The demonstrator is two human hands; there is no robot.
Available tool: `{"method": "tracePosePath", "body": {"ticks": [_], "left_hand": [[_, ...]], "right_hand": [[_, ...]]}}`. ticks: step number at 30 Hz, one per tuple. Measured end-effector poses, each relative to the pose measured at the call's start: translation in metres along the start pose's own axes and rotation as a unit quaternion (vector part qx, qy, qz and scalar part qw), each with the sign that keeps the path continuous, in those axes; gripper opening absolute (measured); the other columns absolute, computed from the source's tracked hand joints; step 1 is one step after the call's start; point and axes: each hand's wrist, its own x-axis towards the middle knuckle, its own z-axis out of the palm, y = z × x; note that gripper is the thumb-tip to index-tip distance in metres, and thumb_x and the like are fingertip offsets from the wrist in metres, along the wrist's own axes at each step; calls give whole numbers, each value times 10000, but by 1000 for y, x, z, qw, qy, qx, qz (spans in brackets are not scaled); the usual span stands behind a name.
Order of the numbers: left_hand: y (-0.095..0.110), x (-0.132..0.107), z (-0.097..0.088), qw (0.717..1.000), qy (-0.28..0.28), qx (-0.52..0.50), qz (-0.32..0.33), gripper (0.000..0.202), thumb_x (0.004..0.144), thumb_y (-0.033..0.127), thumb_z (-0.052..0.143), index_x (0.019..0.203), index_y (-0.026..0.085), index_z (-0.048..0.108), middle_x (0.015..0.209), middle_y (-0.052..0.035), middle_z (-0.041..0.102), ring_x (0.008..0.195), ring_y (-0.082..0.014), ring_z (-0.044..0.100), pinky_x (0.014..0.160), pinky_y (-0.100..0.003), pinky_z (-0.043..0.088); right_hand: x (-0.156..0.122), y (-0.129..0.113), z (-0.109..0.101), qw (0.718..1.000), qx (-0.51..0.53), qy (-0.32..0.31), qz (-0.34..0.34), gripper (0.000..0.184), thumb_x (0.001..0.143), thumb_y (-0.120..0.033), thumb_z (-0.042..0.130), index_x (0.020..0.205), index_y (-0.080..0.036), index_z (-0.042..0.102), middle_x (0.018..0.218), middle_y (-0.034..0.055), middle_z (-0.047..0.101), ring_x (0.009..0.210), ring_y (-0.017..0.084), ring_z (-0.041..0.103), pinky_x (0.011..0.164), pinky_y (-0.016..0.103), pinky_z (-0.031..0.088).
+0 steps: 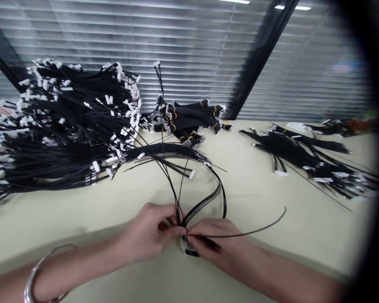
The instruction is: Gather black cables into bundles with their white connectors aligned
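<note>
My left hand (148, 233) and my right hand (219, 246) meet at the near edge of the cream table (265, 198). Both pinch a small bunch of thin black wires (205, 202) that loops up and back down between them. A white connector (184, 245) sits between my fingertips. One loose black wire (255, 229) curves out to the right from my right hand. Other strands rise from my left fingers up to a white connector (156, 64) high in view. A silver bangle (39, 269) is on my left wrist.
A big heap of black wires with white connectors (63, 130) fills the left of the table. Banded black bundles (189, 120) lie at the back middle. Another spread of wires (306, 155) lies at the right. Window blinds (192, 42) stand behind the table.
</note>
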Motion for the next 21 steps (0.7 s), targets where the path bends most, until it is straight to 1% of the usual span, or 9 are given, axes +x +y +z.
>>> {"method": "tracePosePath", "body": {"ticks": [3, 5, 8, 10, 11, 13, 16, 18, 21], "left_hand": [[1, -1, -1, 1000, -6, 9, 3, 71, 809, 206, 553, 769, 149, 565, 681, 10, 602, 587, -90, 563, 513, -151, 429], [1, -1, -1, 1000, -14, 6, 7, 103, 829, 234, 538, 789, 146, 574, 716, -10, 616, 628, -108, 584, 546, -166, 456], [1, -1, -1, 1000, -21, 1, 10, 153, 852, 284, 518, 833, 147, 585, 750, -31, 626, 678, -135, 602, 588, -195, 481], [2, -1, -1, 1000, -23, -4, 5, 169, 861, 306, 510, 854, 150, 576, 759, -34, 623, 698, -147, 603, 618, -217, 488], [2, -1, -1, 1000, -27, -13, 1, 173, 865, 311, 506, 859, 151, 573, 778, -36, 625, 723, -153, 603, 647, -228, 490], [2, 1, -1, 998, -43, -47, -9, 171, 871, 308, 503, 892, 154, 575, 848, -43, 635, 798, -164, 597, 724, -251, 488], [1, 3, -1, 991, -71, -116, -22, 195, 856, 291, 538, 998, 162, 574, 956, -54, 631, 886, -176, 579, 806, -292, 471], [0, 6, -3, 981, -102, -160, -27, 200, 835, 280, 577, 987, 151, 575, 950, -59, 627, 882, -175, 576, 805, -302, 464], [-1, 10, -7, 969, -131, -206, -24, 164, 794, 256, 636, 872, 130, 566, 854, -41, 607, 800, -146, 564, 737, -269, 451]], "right_hand": [[1, -1, -2, 999, 25, -27, 20, 170, 886, -223, 479, 809, -182, 624, 705, -5, 614, 626, 98, 538, 609, 212, 410], [4, -2, -7, 991, 98, -27, 87, 171, 883, -266, 495, 825, -189, 636, 749, 0, 636, 665, 103, 565, 618, 204, 426], [12, -1, -16, 952, 223, 22, 208, 224, 884, -353, 490, 813, -168, 593, 696, 2, 622, 614, 99, 563, 549, 191, 427], [17, 2, -22, 932, 262, 59, 244, 276, 898, -407, 447, 797, -165, 533, 633, -11, 584, 559, 92, 534, 507, 188, 409], [19, 4, -24, 930, 263, 70, 247, 290, 906, -423, 424, 791, -169, 506, 626, -16, 575, 548, 88, 524, 498, 185, 400], [21, 7, -26, 941, 227, 74, 240, 313, 921, -426, 384, 750, -177, 469, 605, -26, 553, 520, 79, 501, 474, 177, 373], [22, 9, -26, 962, 145, 51, 226, 326, 932, -389, 360, 693, -180, 435, 548, -44, 501, 462, 65, 456, 438, 167, 335], [21, 8, -25, 968, 120, 28, 218, 311, 929, -353, 365, 681, -180, 433, 529, -49, 481, 437, 61, 439, 427, 162, 334], [18, 6, -23, 967, 133, -8, 218, 264, 933, -305, 341, 745, -188, 486, 594, -43, 531, 423, 60, 447, 398, 160, 338]]}}
